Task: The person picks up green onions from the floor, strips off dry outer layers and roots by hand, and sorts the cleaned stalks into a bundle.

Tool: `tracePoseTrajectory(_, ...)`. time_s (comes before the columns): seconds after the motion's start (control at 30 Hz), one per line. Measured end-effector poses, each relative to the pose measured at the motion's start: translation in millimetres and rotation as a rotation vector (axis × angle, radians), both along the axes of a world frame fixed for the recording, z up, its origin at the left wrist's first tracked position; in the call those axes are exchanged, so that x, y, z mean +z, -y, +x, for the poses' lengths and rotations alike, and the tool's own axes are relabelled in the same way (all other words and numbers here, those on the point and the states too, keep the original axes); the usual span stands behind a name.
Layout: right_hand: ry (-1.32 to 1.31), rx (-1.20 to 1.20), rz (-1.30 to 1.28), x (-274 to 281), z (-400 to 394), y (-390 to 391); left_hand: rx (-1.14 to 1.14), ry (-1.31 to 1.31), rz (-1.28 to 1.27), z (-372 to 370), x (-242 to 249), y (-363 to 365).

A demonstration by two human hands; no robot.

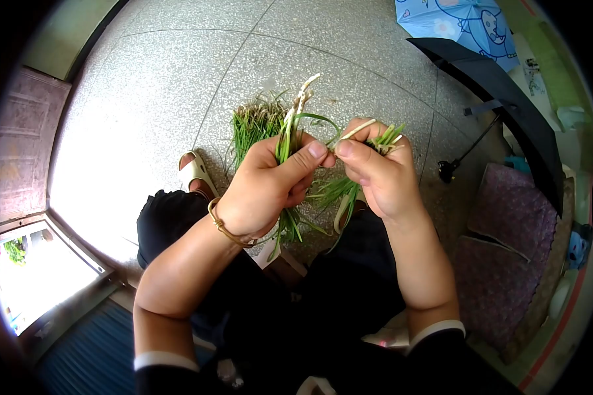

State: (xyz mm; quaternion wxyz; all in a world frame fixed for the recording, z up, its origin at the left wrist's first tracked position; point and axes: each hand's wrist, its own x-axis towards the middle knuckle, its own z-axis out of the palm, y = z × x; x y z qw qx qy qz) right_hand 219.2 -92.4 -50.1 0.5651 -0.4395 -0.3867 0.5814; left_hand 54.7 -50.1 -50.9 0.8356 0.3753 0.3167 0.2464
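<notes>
Above the floor, the left hand has its grip closed round a long-stalked bunch and the right hand round a shorter bunch, where light fingertip pressure should avoid bruising the stems.

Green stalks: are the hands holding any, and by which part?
The left hand grips the left bunch just below its pale ends; the right hand grips the right bunch near its cut ends.
</notes>
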Motion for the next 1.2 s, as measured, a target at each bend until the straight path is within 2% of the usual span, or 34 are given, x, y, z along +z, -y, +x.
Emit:
tracePoseTrajectory(0.27,-0.182,0.068,0.018,-4.0,6.4,-1.1,-0.037,0.010,-0.010,-1.8,2.2,0.7)
tracePoseTrajectory(0.33,-0.333,-0.022,-0.023,-1.1,16.7,-2.3,-0.030,-0.002,-0.025,-3.2,0.8,-0.6)
tracePoseTrajectory(0.37,-0.376,-0.018,0.048,-1.1,25.2,-4.9,-0.020,0.004,-0.037,-4.2,-0.6,-1.6)
tracePoseTrajectory(0.47,-0.290,-0.253,0.054,8.3,34.0,-8.2,0.011,0.006,-0.060,-6.1,-2.1,-2.6)
tracePoseTrajectory(0.5,-0.290,-0.257,0.055,9.0,35.6,-7.8,0.028,0.006,-0.070,-5.9,-2.7,-3.0)
tracePoseTrajectory(0.57,0.122,-0.345,0.084,9.8,38.1,-5.8,0.038,0.000,-0.076,-6.2,-3.4,-3.8)
tracePoseTrajectory(0.6,0.121,-0.348,0.085,10.0,38.0,-5.1,0.054,-0.007,-0.082,-6.2,-3.6,-4.2)
tracePoseTrajectory(0.67,0.402,-0.272,0.115,10.5,35.6,-4.2,0.094,0.013,-0.114,-3.7,-4.4,-4.3)
tracePoseTrajectory(0.7,0.461,-0.242,0.031,12.2,32.2,-1.9,0.100,0.020,-0.140,-3.3,-4.1,-4.5)
tracePoseTrajectory(0.87,0.286,-0.019,-0.059,9.5,12.1,0.6,0.093,0.048,-0.145,1.4,-3.8,-0.8)
tracePoseTrajectory(0.97,0.196,-0.032,-0.059,5.9,2.2,0.2,0.062,0.019,-0.063,1.5,-3.3,0.0)
tracePoseTrajectory(1.13,0.128,-0.044,-0.095,3.5,2.5,-0.1,0.059,-0.237,0.334,-0.6,-0.6,0.9)
tracePoseTrajectory(1.17,0.128,-0.043,-0.095,3.5,4.0,0.0,0.060,-0.237,0.334,-0.8,-0.3,1.5)
tracePoseTrajectory(1.2,0.034,-0.008,-0.141,3.5,6.3,0.6,0.053,-0.275,0.405,-1.0,0.1,2.3)
